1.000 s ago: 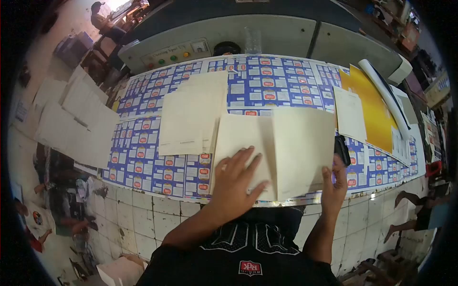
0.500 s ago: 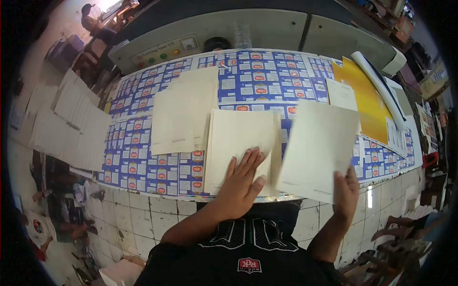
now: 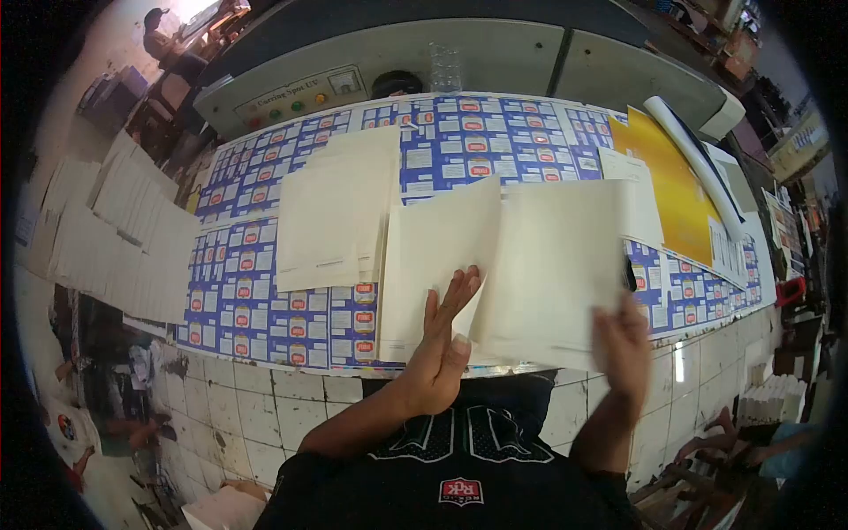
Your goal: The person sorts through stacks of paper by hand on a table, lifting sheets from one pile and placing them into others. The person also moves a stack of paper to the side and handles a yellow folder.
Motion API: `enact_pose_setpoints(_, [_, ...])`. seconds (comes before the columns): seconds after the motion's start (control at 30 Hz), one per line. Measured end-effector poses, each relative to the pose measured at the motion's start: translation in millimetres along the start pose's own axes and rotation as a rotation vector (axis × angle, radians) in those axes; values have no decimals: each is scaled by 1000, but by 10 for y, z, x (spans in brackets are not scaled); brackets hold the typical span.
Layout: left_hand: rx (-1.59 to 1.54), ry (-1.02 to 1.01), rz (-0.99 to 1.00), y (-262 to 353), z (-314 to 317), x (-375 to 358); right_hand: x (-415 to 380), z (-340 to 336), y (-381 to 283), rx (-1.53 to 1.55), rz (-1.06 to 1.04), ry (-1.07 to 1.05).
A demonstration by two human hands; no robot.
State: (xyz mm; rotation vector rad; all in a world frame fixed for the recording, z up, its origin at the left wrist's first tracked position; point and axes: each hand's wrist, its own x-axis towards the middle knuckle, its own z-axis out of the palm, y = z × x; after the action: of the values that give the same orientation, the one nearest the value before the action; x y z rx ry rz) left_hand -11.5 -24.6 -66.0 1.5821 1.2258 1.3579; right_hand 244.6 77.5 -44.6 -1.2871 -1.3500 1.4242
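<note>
Left hand [image 3: 439,353] on edge, fingers straight, no grip, lifting a cream paper sheet [image 3: 442,252] off the stack at the table [image 3: 265,291] front edge. Right hand [image 3: 623,344], blurred, grip pinching a second large cream sheet [image 3: 556,265] just beside.

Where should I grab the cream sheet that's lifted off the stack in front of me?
Probably its near right corner, from the right: the lifted sheet overhangs the table edge there, where the right hand already pinches it, while the left hand presses the stack.
</note>
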Motion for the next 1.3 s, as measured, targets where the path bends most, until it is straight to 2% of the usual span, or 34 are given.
enact_pose_setpoints(0.03, [28, 1, 53, 39, 7, 18, 42, 259, 6, -50, 2, -154])
enact_pose_setpoints(0.07, [27, -4, 58, 48, 9, 26, 81, 500, 115, -50, -65, -220])
enact_pose_setpoints(0.1, [19, -32, -1, 54, 7, 31, 107, 708, 206, -51, -132, -282])
enact_pose_setpoints(0.17, [12, -68, -59, 69, 0, 36, 91, 997, 202, 73, -107, -395])
enact_pose_setpoints(0.2, [106, -100, -70, 79, -10, 35, 100, 1003, 92, -147, -161, -430])
enact_pose_setpoints(0.23, [201, -131, -84, 86, -26, 25, 108, 997, 60, -143, -160, -428])
enact_pose_setpoints(0.3, [193, -177, -47, 24, -64, 22, 133, 985, 6, 76, -11, -359])
enact_pose_setpoints(0.37, [180, -222, -10, 7, -93, 21, 131, 913, -63, 102, 37, -345])
enact_pose_setpoints(0.43, [135, -123, 24, 30, -80, 33, 134, 747, -11, -385, -101, -422])
enact_pose_setpoints(0.47, [131, -127, 24, 53, -54, 46, 140, 640, 63, -270, -135, -341])
enact_pose_setpoints(0.5, [405, -100, -42, 83, -16, 61, 165, 500, 174, -156, -169, -262])
enact_pose_setpoints(0.53, [681, -66, -110, 95, 15, 71, 218, 281, 294, -50, -87, -185])
enact_pose_setpoints(0.57, [680, -59, -116, 91, 32, 67, 237, 102, 343, 81, -112, -54])
enact_pose_setpoints(0.63, [925, -321, -174, 82, 51, 47, 210, -281, 262, 211, -68, 81])
enact_pose_setpoints(0.67, [924, -321, -180, 69, 62, 38, 208, -401, 255, 285, -154, 143])
enact_pose_setpoints(0.73, [982, -294, -147, 41, 100, 0, 133, -590, 199, 288, -167, 254])
enact_pose_setpoints(0.9, [928, -256, -208, 13, 114, -3, 80, -637, 146, 335, -207, 254])
enact_pose_setpoints(0.97, [890, -231, -255, 24, 70, 10, 36, -449, 89, 334, -182, 117])
enact_pose_setpoints(1.0, [613, -113, -257, 63, 6, 14, 26, -237, 41, 354, -163, 122])
enact_pose_setpoints(1.03, [335, 3, -256, 97, -49, 15, -5, -92, -15, 221, -86, 49])
enact_pose_setpoints(1.07, [339, 4, -257, 117, -89, 16, 30, 34, 108, 193, -84, -50])
enact_pose_setpoints(1.13, [148, 50, -160, 149, -143, 7, 49, 420, 101, 180, 14, -280])
enact_pose_setpoints(1.17, [154, 59, -159, 150, -141, 5, 49, 632, 121, 163, -33, -363])
enact_pose_setpoints(1.23, [256, -81, -167, 142, -107, 16, 72, 894, 4, 121, 40, -470])
enact_pose_setpoints(1.27, [247, -95, -183, 147, -100, 16, 71, 944, -31, 121, 33, -483])
enact_pose_setpoints(1.3, [255, -86, -181, 153, -121, 8, 73, 983, -62, 149, 59, -406])
